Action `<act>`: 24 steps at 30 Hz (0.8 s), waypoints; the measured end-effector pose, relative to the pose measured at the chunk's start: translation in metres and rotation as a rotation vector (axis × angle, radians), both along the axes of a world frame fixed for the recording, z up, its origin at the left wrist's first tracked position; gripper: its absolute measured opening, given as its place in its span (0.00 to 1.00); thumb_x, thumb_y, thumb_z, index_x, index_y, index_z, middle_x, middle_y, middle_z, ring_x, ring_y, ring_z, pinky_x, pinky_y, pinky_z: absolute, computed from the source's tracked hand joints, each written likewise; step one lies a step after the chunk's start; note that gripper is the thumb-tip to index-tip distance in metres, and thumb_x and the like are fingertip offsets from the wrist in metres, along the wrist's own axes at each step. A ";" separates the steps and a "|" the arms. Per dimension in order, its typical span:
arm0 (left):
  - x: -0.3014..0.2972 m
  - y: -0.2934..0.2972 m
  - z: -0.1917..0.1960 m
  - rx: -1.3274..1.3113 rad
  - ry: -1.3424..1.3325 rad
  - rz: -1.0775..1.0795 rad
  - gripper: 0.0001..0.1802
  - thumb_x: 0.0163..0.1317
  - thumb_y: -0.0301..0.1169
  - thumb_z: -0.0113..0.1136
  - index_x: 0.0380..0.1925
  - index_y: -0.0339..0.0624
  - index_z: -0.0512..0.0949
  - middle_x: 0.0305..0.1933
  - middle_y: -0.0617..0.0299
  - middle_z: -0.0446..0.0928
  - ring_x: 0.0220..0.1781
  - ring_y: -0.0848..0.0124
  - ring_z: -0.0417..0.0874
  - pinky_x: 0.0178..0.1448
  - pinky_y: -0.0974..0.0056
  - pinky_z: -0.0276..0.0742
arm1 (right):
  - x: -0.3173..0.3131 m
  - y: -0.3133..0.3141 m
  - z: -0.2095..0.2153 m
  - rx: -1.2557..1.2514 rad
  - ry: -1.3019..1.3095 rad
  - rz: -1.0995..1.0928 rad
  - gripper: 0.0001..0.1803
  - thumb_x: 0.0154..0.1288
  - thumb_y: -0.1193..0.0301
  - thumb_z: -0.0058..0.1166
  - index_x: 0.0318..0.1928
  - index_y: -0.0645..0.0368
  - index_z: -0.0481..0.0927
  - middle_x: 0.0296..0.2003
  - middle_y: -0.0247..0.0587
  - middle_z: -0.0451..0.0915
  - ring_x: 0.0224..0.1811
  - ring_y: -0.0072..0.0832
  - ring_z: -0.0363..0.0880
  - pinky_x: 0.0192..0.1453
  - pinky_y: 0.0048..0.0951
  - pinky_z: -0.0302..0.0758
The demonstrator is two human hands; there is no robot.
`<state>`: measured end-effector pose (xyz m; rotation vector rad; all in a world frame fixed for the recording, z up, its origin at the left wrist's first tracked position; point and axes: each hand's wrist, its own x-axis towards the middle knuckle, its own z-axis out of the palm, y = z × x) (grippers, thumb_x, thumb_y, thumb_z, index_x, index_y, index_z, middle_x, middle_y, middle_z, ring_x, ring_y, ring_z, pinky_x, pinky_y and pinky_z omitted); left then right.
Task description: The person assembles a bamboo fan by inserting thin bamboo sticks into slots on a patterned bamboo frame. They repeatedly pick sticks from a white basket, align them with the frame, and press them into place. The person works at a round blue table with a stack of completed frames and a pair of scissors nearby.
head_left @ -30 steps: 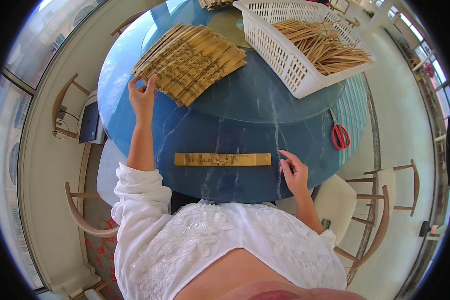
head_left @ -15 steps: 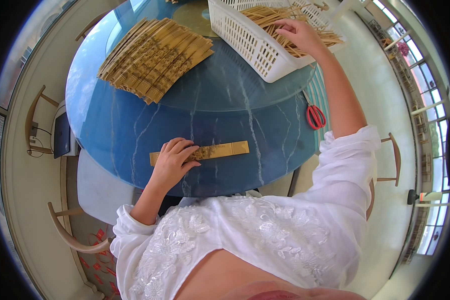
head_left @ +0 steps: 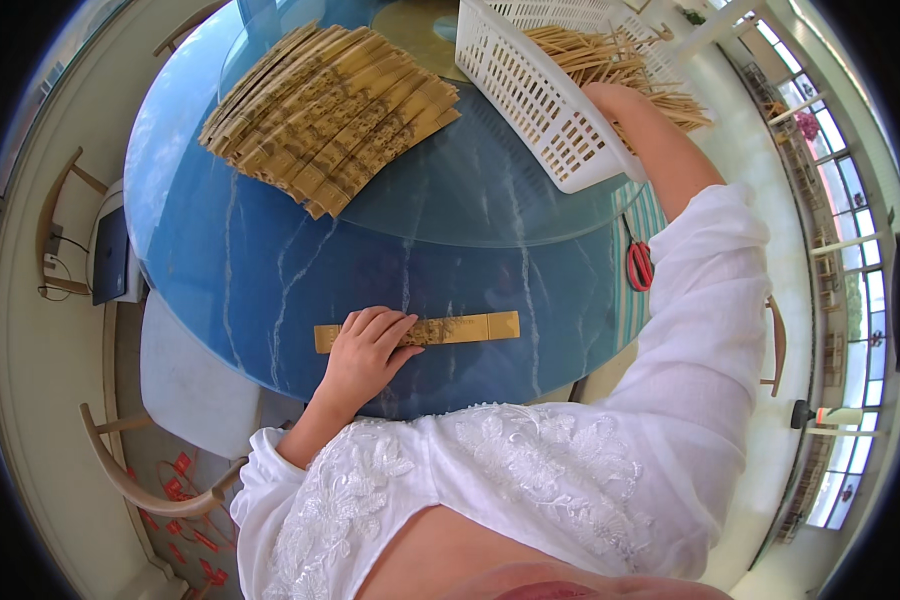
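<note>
My left hand point(head_left: 368, 352) lies over a long flat gold paper sleeve point(head_left: 488, 327) with a dark pattern, near the table's front edge. Its fingers are together on top, the thumb by the lower edge, gripping the sleeve against the table. My right hand point(head_left: 615, 99) reaches into a white slatted plastic basket point(head_left: 542, 112) at the far right. Thin wooden sticks point(head_left: 592, 55), like chopsticks, fill the basket in a loose pile. The basket's rim and the sticks hide my right fingers, so what they hold does not show.
Many similar gold sleeves form a fanned stack point(head_left: 325, 125) at the far left of the blue marbled table point(head_left: 260, 290). Red-handled scissors point(head_left: 639, 265) rest on a striped cloth point(head_left: 635, 318) at the right. Left of the table are a chair point(head_left: 120, 480) and a laptop point(head_left: 110, 255).
My right hand has gone from above the sticks down into the basket's near side, its fingers now out of sight. My left hand stays on the sleeve. The whole view has shifted slightly.
</note>
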<state>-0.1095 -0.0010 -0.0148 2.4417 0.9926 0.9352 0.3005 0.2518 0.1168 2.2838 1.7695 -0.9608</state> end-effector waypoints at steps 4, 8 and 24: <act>-0.002 0.002 -0.001 -0.041 -0.013 -0.012 0.22 0.46 0.34 0.71 0.42 0.39 0.79 0.42 0.61 0.78 0.47 0.62 0.77 0.51 0.60 0.71 | 0.006 0.004 -0.010 -0.056 0.048 -0.120 0.24 0.55 0.54 0.57 0.46 0.58 0.83 0.42 0.45 0.83 0.42 0.30 0.82 0.43 0.35 0.76; -0.005 0.004 -0.002 -0.056 -0.020 -0.022 0.21 0.46 0.34 0.71 0.41 0.39 0.79 0.42 0.61 0.78 0.47 0.63 0.77 0.50 0.60 0.72 | 0.008 0.009 -0.017 -0.039 0.053 -0.140 0.22 0.56 0.56 0.57 0.45 0.59 0.82 0.41 0.44 0.83 0.41 0.31 0.82 0.43 0.34 0.76; -0.019 0.010 0.004 -0.008 -0.065 -0.029 0.21 0.45 0.33 0.70 0.40 0.39 0.79 0.42 0.60 0.78 0.46 0.62 0.77 0.49 0.60 0.72 | 0.013 0.002 0.030 0.930 -0.491 0.753 0.12 0.62 0.66 0.54 0.42 0.60 0.82 0.36 0.42 0.82 0.43 0.38 0.78 0.46 0.30 0.74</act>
